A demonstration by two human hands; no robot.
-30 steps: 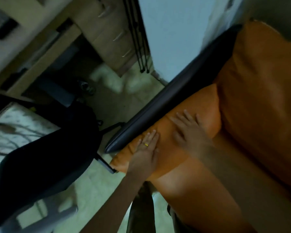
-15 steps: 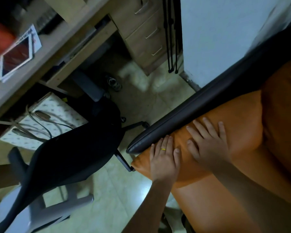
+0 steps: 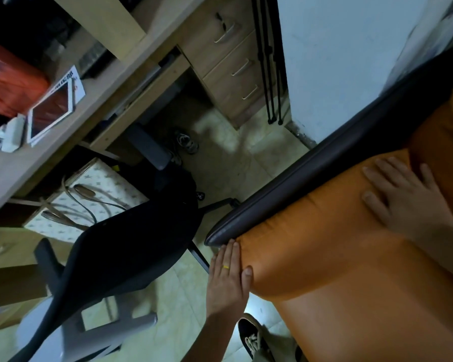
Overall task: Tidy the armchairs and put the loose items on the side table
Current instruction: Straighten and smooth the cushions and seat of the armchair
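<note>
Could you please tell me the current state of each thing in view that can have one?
Orange leather seat cushion: lying beside the dark padded armrest, pressed by both hands.
Left hand: open, fingers straight, against the cushion's front corner.
Right hand: open, flat on the cushion's top.
Three wooden desk drawers: all shut.
White tablet: lying flat, face up, on the wooden desk.

— Where are your hands lying?
— Your left hand is pressing the front corner of the seat cushion, just below the armrest end. Your right hand is lying on top, further back.
— What is standing to your left?
— An office chair, sitting between armrest and desk; a tablet is lying on the desk.
</note>
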